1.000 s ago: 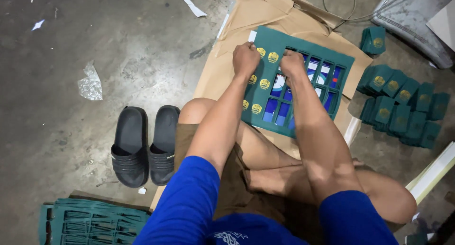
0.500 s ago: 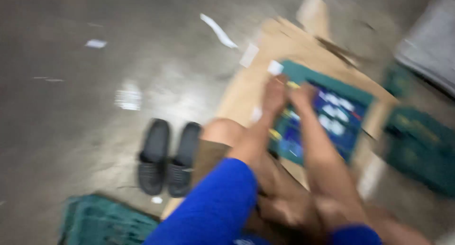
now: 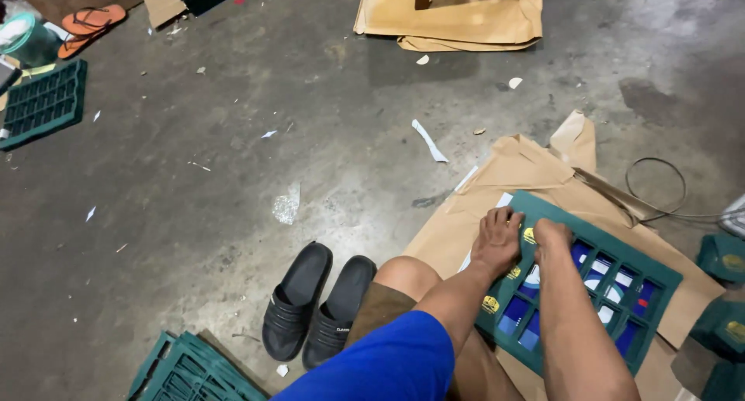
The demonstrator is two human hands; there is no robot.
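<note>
Two hands, left hand (image 3: 497, 242), right hand (image 3: 552, 234), on green tray (image 3: 656, 273) near edge, bare floor (image 3: 233, 176) leftward

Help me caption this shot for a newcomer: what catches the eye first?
Both bare hands, left hand and right hand, press on the near corner of a green plastic grid tray lying on brown paper at lower right. Beside the knee sits a pair of black rubber slippers on the grey concrete floor.

Both arms extended fwd; L hand (image 3: 497, 242) & R hand (image 3: 551, 234) side by side, fingers curled down.
</note>
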